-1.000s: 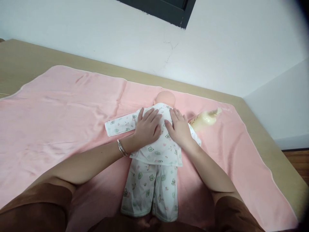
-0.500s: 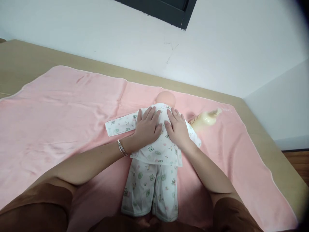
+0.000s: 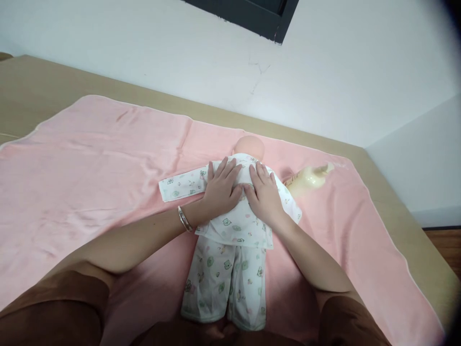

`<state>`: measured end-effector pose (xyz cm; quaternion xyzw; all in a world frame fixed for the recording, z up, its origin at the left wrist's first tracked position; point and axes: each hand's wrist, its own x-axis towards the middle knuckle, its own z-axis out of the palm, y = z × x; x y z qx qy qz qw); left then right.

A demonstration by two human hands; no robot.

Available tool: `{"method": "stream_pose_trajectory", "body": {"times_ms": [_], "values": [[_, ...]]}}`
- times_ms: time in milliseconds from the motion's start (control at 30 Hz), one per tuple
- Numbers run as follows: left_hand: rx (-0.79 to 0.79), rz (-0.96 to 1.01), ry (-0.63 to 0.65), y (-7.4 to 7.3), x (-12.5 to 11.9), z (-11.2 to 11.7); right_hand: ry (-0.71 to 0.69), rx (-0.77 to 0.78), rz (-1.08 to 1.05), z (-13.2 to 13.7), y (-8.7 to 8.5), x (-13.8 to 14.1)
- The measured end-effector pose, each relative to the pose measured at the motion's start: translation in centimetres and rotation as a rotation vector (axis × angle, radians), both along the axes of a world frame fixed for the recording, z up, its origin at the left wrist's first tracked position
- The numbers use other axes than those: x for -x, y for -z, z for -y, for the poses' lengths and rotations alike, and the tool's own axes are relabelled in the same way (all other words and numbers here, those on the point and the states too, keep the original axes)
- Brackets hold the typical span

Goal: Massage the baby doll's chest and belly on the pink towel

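Observation:
A baby doll (image 3: 234, 230) in white printed pyjamas lies stretched out with its head at the far end, its face out of sight. On the left of its upper back rests my left hand (image 3: 222, 188), flat with fingers spread. My right hand (image 3: 264, 192) lies flat on the right side of the back, its fingers also apart. The two thumbs nearly meet in the middle. One doll sleeve sticks out to the left; the other slopes down at the right. Close to the right shoulder lies a cream-coloured pump bottle (image 3: 308, 178), its lower end hidden behind the doll.
A pink blanket (image 3: 108, 158) with slight folds lies under the doll. It covers much of a wooden table (image 3: 54, 77), whose far edge meets a white wall (image 3: 144, 48). A dark frame (image 3: 252, 19) is on the wall above.
My thumbs have come slightly closer together on the doll's back. Otherwise the hands stay in place, and the whole view has shifted a little.

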<state>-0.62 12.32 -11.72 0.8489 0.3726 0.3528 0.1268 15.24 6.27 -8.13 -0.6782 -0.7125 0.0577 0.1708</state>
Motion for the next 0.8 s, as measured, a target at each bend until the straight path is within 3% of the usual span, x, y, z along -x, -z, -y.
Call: {"method": "stream_pose_trajectory", "body": {"times_ms": [133,233,333,467,800], "values": [[0.053,0.033,0.048,0.4,0.0,-0.4,0.068,-0.081,-0.044,-0.7,-0.2,-1.2],[0.061,0.116,0.069,0.7,0.1,-0.4,-0.003,-0.215,0.0,0.1,-0.2,-0.7],[0.061,0.186,0.083,0.7,0.4,-0.3,-0.113,-0.16,-0.008,0.7,0.1,0.2],[0.062,0.199,0.105,0.6,0.5,-0.2,-0.126,-0.077,-0.011,0.8,0.5,0.9],[0.044,0.217,0.093,1.1,0.4,-0.5,-0.106,-0.308,-0.033,1.3,0.7,0.5]]}}
